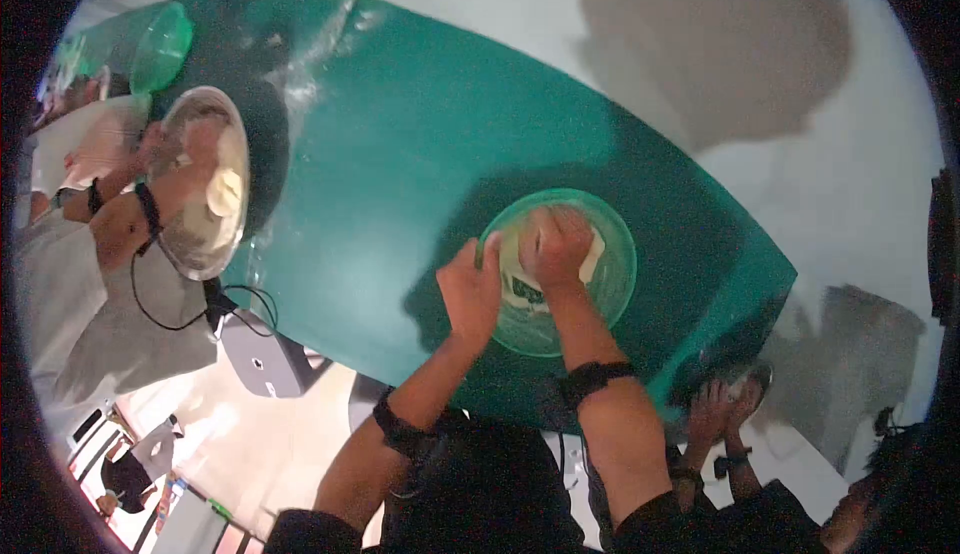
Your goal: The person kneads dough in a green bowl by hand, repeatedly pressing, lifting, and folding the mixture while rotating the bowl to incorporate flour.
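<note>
A translucent green bowl (628,272) stands on the green table in front of me, with pale dough (594,257) inside it. At the bowl's left rim is my left hand (470,289), its thumb along the edge and its fingers closed on it. My right hand (557,246) is inside the bowl, curled like a fist and pressed onto the dough. The palm side of that hand is hidden, and it covers the middle of the dough. Black bands circle both my forearms.
On the left a person works with both hands in a wide metal basin (243,134) holding dough (225,194). A green container (163,49) lies beyond it. A grey box (265,354) and a black cable (150,314) are by the table edge. Another person's hands (722,409) work at the lower right.
</note>
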`<state>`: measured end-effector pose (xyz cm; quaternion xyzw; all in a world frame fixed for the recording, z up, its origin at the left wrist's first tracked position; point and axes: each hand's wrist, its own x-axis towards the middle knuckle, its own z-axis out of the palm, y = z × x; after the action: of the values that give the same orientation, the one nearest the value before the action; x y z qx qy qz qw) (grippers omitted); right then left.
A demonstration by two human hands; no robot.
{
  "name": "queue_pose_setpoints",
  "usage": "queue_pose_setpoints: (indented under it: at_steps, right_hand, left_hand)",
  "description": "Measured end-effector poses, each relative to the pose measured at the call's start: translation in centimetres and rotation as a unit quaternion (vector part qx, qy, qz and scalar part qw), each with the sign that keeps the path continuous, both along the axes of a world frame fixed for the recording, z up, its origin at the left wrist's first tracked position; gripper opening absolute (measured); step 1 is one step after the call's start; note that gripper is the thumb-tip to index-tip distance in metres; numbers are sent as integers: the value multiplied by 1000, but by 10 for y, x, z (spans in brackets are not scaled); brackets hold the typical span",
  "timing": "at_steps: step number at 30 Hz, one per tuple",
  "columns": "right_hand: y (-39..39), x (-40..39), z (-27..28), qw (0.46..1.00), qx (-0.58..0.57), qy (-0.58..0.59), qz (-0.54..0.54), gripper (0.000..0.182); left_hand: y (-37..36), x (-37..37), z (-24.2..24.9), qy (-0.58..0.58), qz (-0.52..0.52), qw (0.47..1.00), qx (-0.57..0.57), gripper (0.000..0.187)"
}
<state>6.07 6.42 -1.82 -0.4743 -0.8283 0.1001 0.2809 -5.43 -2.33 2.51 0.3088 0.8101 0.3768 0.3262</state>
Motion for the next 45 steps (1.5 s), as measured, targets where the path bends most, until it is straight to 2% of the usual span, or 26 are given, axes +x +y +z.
queue_pose_setpoints:
  at_steps: [3, 6, 7, 10, 12, 13, 16, 19, 22, 24, 25, 28, 31, 34, 37, 40, 43, 45]
  right_hand:
    - [-11, -3, 11, 991, -113, -35, -61, 24]
    - [-31, 14, 40, 986, -76, -15, -150, 26]
    - [-41, 23, 43, 982, -99, -44, -155, 33]
    - [-63, 26, 58, 963, -83, -178, -186, 31]
    - [-55, 43, 44, 941, -248, -31, -228, 37]
    - [-50, 45, 41, 911, -328, 44, -245, 40]
    - [-45, 51, 34, 885, -426, 113, -148, 34]
    - [-44, 51, 17, 836, -485, 234, -103, 26]
    - [-48, 40, 25, 763, -546, 314, -146, 20]
    - [-43, 35, 41, 816, -559, 129, -68, 21]
    - [-41, 29, 44, 830, -556, 36, -25, 22]
    - [-64, -1, 34, 951, -300, -45, -54, 26]
    - [-84, -32, 36, 956, -220, -122, -150, 30]
    - [-88, -54, 19, 929, -246, -156, -227, 26]
    - [-76, -52, 4, 956, -38, -135, -256, 21]
    - [-65, -40, -17, 960, -36, -94, -262, 21]
    - [-47, -32, -26, 967, 41, -61, -245, 24]
    - [-35, -34, -17, 978, 22, 7, -208, 24]
  left_hand:
    - [-5, -10, -2, 53, -2, 999, -7, 46]
    - [-17, 4, 1, 44, 39, 998, -3, 49]
    - [-28, 7, 4, 26, 59, 998, -6, 51]
    - [-63, 22, 16, -39, 57, 996, -62, 50]
    - [-73, 22, 18, 37, 0, 993, -109, 46]
    - [-73, 17, 19, 76, -28, 988, -132, 44]
    - [-33, -8, 6, 145, -22, 984, 102, 36]
    - [-17, -15, -12, -19, -70, 996, 53, 33]
    - [-16, -15, -5, -37, -67, 997, -3, 34]
    - [-14, -12, -2, -19, -64, 998, -8, 35]
    - [-12, -13, 0, -8, -62, 998, -11, 35]
    - [-10, -14, 19, -69, -48, 994, -74, 37]
    - [-18, -6, -6, -62, 14, 998, 22, 41]
    - [-20, -10, -18, -166, 16, 984, 61, 41]
    - [-23, -12, -10, -175, -12, 983, 59, 38]
    - [-23, -15, -12, -101, -54, 993, 14, 38]
    - [-21, -13, -8, -87, -42, 995, -8, 39]
    - [-16, -8, -9, -53, -10, 998, 9, 40]
